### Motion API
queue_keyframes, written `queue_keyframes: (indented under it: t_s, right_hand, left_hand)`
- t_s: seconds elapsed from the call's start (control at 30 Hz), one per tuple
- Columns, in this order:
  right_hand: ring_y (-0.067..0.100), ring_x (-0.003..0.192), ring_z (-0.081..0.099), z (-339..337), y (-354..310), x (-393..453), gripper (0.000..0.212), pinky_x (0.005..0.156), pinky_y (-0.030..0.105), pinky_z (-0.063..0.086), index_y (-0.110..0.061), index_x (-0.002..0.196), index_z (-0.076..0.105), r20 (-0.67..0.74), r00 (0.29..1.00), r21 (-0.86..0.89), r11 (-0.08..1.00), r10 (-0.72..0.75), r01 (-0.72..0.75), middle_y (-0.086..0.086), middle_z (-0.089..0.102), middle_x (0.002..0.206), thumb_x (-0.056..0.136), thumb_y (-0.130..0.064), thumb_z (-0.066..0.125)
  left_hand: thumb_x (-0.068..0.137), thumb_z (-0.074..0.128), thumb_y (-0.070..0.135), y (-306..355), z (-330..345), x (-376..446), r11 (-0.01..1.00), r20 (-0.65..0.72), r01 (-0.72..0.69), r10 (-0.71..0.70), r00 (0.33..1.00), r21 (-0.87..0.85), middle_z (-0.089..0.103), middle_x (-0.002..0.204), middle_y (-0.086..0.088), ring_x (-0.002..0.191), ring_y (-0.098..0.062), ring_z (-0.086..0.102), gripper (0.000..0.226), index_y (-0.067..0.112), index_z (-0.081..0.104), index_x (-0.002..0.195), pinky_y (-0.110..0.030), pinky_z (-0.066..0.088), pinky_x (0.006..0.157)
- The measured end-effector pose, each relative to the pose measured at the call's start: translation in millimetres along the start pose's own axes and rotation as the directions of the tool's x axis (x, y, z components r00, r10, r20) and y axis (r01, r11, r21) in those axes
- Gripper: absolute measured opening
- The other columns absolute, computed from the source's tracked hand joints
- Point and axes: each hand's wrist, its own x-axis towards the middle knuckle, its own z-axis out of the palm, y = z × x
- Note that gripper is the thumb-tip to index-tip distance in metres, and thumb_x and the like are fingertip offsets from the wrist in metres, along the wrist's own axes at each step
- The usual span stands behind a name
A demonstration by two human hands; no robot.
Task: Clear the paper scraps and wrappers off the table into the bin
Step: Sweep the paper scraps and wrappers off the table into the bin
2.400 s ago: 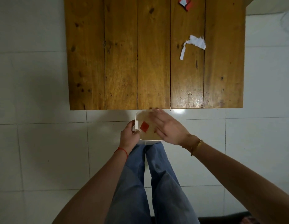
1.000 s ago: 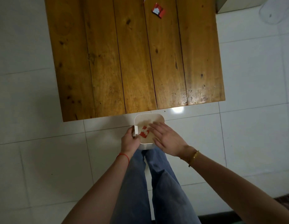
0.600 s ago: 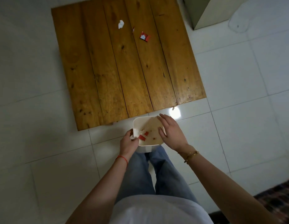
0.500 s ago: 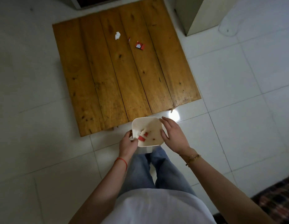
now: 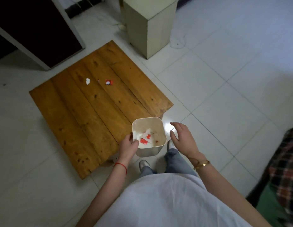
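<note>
Scraps are still lying on the far part of the wooden table [image 5: 86,122]: a white paper ball [image 5: 87,81], a tiny red bit [image 5: 99,80] just beside it, and a red wrapper [image 5: 109,82] next along. Nearer than those, at the table's near corner, the left hand [image 5: 128,147] is gripping the rim of the bin [image 5: 149,136], which is already holding red and white scraps. Right of the bin, the right hand [image 5: 183,138] is hanging open and empty, no longer over the bin's mouth. The person is now standing taller, so more of the table is showing. Three pieces are waiting, so the job is not finished.
</note>
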Motion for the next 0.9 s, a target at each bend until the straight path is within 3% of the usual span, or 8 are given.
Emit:
queue_keyframes:
  t_s: [0.2, 0.33, 0.5, 0.6, 0.7, 0.77, 0.9]
  right_hand:
    - [0.022, 0.126, 0.046, -40, 41, 3, 0.040, 0.106, 0.035, 0.038, -0.013, 0.135, 0.049, -0.079, 0.988, 0.088, 0.988, 0.135, -0.128, 0.005, 0.054, 0.136, 0.098, -0.026, 0.046]
    - [0.020, 0.128, 0.043, -80, 80, 26, 0.039, 0.106, 0.028, 0.032, -0.014, 0.135, 0.049, -0.074, 0.983, 0.131, 0.979, 0.165, -0.155, 0.004, 0.053, 0.137, 0.098, -0.025, 0.046]
    - [0.020, 0.127, 0.045, -158, 142, 71, 0.039, 0.104, 0.027, 0.032, -0.014, 0.135, 0.049, -0.079, 0.988, 0.104, 0.987, 0.130, -0.122, 0.003, 0.053, 0.137, 0.098, -0.025, 0.046]
    - [0.020, 0.127, 0.045, -204, 179, 99, 0.039, 0.105, 0.027, 0.032, -0.013, 0.135, 0.049, -0.092, 0.989, 0.078, 0.991, 0.114, -0.107, 0.004, 0.053, 0.136, 0.098, -0.026, 0.047]
    - [0.021, 0.127, 0.045, -240, 210, 128, 0.039, 0.105, 0.028, 0.033, -0.012, 0.134, 0.049, -0.106, 0.990, 0.070, 0.993, 0.098, -0.091, 0.004, 0.053, 0.135, 0.098, -0.025, 0.047]
    - [0.021, 0.128, 0.044, -257, 225, 147, 0.039, 0.105, 0.029, 0.033, -0.012, 0.134, 0.049, -0.104, 0.991, 0.070, 0.994, 0.089, -0.082, 0.004, 0.053, 0.135, 0.098, -0.024, 0.047]
    - [0.022, 0.128, 0.044, -280, 242, 191, 0.039, 0.105, 0.030, 0.033, -0.011, 0.134, 0.049, -0.078, 0.995, 0.078, 0.995, 0.063, -0.057, 0.005, 0.053, 0.136, 0.097, -0.024, 0.046]
  left_hand:
    - [0.083, 0.057, 0.012, 58, 38, 18, 0.994, 0.050, -0.055, 0.050, 0.997, 0.094, 0.056, 0.090, 0.014, 0.074, 0.003, 0.050, 0.043, 0.017, 0.056, 0.126, -0.016, 0.039, 0.053]
    - [0.085, 0.057, 0.015, 100, 79, 34, 0.986, 0.100, -0.095, 0.082, 0.992, 0.136, 0.060, 0.106, 0.004, 0.076, 0.003, 0.050, 0.043, 0.016, 0.054, 0.128, -0.017, 0.042, 0.056]
    - [0.084, 0.053, 0.014, 165, 146, 50, 0.984, 0.132, -0.118, 0.100, 0.986, 0.137, 0.058, 0.102, 0.008, 0.087, -0.007, 0.055, 0.049, 0.014, 0.050, 0.133, -0.020, 0.046, 0.064]
    - [0.081, 0.051, 0.011, 204, 188, 59, 0.986, 0.100, -0.121, 0.109, 0.989, 0.116, 0.062, 0.111, 0.000, 0.099, -0.019, 0.060, 0.049, 0.015, 0.054, 0.130, -0.036, 0.053, 0.084]
    - [0.080, 0.049, 0.010, 238, 223, 70, 0.993, 0.084, -0.106, 0.102, 0.991, 0.048, 0.067, 0.101, 0.004, 0.087, -0.024, 0.067, 0.042, 0.027, 0.057, 0.117, -0.044, 0.058, 0.077]
    - [0.079, 0.049, 0.011, 259, 241, 78, 0.995, 0.067, -0.101, 0.099, 0.993, 0.028, 0.065, 0.094, 0.010, 0.085, -0.020, 0.066, 0.041, 0.026, 0.057, 0.116, -0.040, 0.059, 0.072]
    - [0.077, 0.050, 0.013, 296, 262, 101, 0.997, 0.047, -0.078, 0.077, 0.996, 0.014, 0.066, 0.103, 0.002, 0.098, -0.021, 0.062, 0.043, 0.021, 0.060, 0.118, -0.043, 0.055, 0.088]
